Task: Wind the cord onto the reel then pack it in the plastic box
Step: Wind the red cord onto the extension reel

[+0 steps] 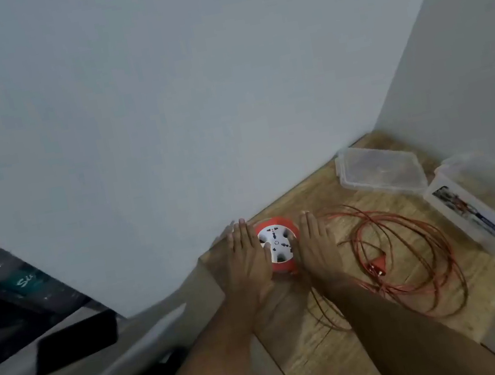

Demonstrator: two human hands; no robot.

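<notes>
Flanking the reel (279, 246) at the worktop's back edge, left hand (247, 254) and right hand (316, 243) lie flat, fingers extended, holding nothing; loose cord (408, 255) sprawls rightward, nearer the right hand.

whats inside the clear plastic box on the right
Through the wall of the plastic box a dark printed strip shows, likely a label or card. Its detail is too blurred to read, and whatever else is in the box cannot be made out. Its lid lies beside it.

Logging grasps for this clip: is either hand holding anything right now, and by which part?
Both flat hands, left hand and right hand, flank the reel at its sides; fingers are straight, not curled, so real contact cannot be told.
</notes>
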